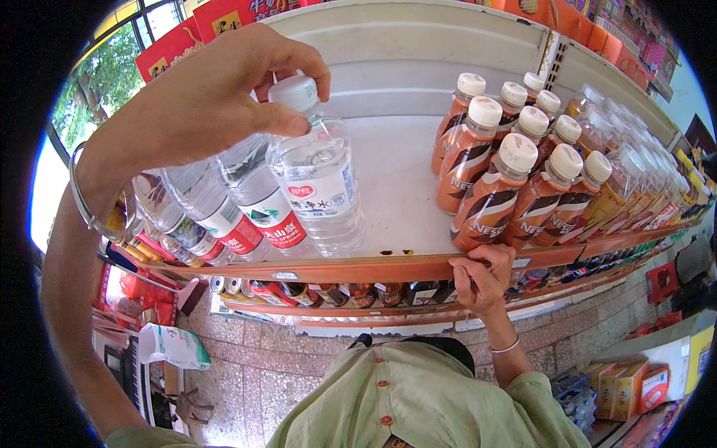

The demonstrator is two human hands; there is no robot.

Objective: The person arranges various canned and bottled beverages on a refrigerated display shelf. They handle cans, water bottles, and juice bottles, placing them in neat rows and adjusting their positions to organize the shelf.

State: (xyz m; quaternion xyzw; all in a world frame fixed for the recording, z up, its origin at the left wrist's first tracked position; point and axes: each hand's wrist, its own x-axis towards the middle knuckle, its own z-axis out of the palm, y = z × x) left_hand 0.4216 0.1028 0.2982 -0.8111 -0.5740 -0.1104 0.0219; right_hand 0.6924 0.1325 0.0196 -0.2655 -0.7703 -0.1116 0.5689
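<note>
My left hand (pixel 224 95) grips a clear plastic water bottle (pixel 322 185) by its white cap, thumb in front and fingers behind. The bottle stands upright on the white shelf (pixel 397 185), its pale label bearing a red heart mark. Close beside it on the left is another water bottle (pixel 269 213) with a red, white and green label. My right hand (pixel 484 280) is curled over the brown front rail (pixel 386 271) of the shelf. Just above that hand stand rows of brown-labelled coffee drink bottles (pixel 490 196) with cream caps.
Clear-capped bottles (pixel 622 173) fill the shelf's right side. A lower shelf holds drink bottles (pixel 358 294). Red gift boxes (pixel 224 25) stand above. On the speckled floor (pixel 246 386) sits a white-and-green bag (pixel 173 347); yellow boxes (pixel 622 386) lie at lower right.
</note>
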